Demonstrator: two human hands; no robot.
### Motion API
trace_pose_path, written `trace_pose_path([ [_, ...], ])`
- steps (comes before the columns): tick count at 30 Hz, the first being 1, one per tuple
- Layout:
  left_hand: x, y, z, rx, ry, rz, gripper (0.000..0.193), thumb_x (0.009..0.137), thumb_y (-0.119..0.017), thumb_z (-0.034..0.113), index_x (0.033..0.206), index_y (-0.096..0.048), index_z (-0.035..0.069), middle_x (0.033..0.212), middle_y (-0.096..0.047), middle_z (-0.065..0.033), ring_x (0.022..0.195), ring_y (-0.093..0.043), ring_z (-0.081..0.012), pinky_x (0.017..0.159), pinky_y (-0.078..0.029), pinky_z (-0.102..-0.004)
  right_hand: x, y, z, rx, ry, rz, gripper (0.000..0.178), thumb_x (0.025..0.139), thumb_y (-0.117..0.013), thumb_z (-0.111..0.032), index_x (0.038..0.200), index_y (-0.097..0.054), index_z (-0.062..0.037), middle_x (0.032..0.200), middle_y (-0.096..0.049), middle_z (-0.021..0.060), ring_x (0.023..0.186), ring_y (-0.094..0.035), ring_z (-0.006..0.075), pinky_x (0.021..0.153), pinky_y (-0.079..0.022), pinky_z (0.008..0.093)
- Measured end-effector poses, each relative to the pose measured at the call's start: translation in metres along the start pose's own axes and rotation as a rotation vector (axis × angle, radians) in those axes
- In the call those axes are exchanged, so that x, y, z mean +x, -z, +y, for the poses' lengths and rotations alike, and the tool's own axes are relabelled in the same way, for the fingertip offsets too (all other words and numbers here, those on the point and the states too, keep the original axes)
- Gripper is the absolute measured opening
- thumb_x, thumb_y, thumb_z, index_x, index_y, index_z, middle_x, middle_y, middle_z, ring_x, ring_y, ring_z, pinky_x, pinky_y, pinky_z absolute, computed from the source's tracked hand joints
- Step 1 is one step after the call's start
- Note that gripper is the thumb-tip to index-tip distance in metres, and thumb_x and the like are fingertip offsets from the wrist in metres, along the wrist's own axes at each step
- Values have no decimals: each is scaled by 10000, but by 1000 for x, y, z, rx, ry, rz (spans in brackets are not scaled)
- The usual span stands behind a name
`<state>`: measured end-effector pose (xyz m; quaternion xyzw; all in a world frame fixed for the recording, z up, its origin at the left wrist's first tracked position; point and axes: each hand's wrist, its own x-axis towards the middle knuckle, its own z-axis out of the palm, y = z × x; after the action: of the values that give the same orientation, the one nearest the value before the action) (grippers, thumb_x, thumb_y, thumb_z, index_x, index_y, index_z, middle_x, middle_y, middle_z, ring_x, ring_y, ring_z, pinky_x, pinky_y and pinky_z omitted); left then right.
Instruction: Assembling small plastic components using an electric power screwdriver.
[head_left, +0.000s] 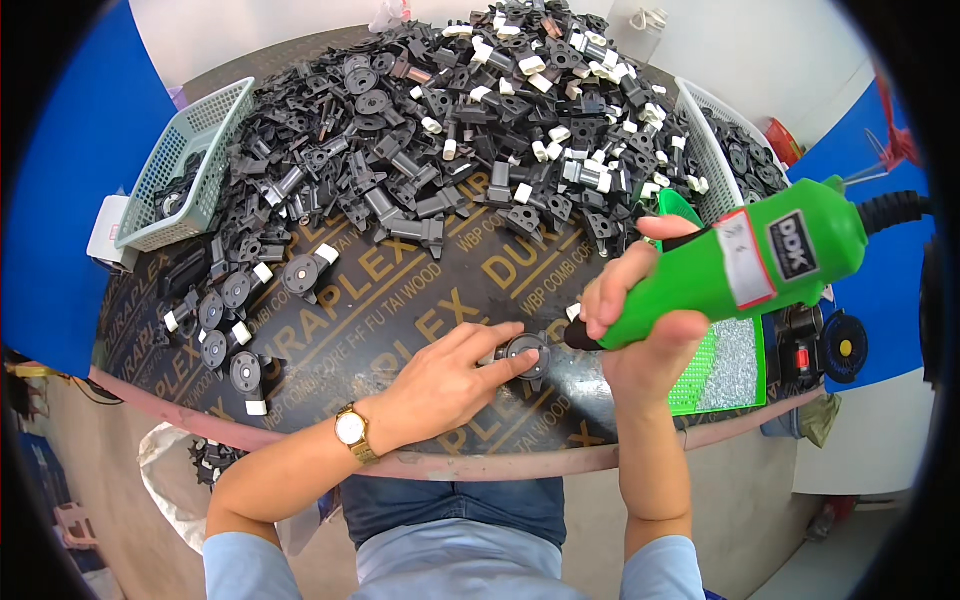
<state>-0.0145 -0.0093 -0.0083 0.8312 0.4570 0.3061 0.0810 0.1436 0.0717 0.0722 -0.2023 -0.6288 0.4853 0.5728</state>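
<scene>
My right hand is wrapped round a green electric screwdriver. Its dark nose points left, and a black cable leaves its far end at the right. On the table in front of me lies a round black plastic part with a small lug. Fingers of my left hand hold it against the tabletop from the left. The driver's nose is close to the right of this part; whether a bit touches it I cannot make out.
A big heap of black plastic parts with white caps covers the back. Finished-looking round parts sit at left. A green tray of small silver screws is at right. Plastic baskets flank the heap.
</scene>
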Motion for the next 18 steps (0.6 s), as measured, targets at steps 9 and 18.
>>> trace_pose_path([
  [9,10,5,9,-221,107,229,257,713,-742,115,941,-632,70,890,-577,-57,800,-526,-257,713,-449,-344,-5,-10,-7,165,-20,7,862,733,-412,-768,1180,-372,-32,580,-435,-4,418,-405,83,426,-389,232],
  [18,8,4,6,-155,107,294,150,704,-748,114,798,-634,86,737,-577,-4,697,-523,-209,629,-412,-319,-7,-13,-7,282,15,-18,891,715,-386,-787,1192,-364,-35,569,-439,-5,411,-407,87,417,-401,238],
])
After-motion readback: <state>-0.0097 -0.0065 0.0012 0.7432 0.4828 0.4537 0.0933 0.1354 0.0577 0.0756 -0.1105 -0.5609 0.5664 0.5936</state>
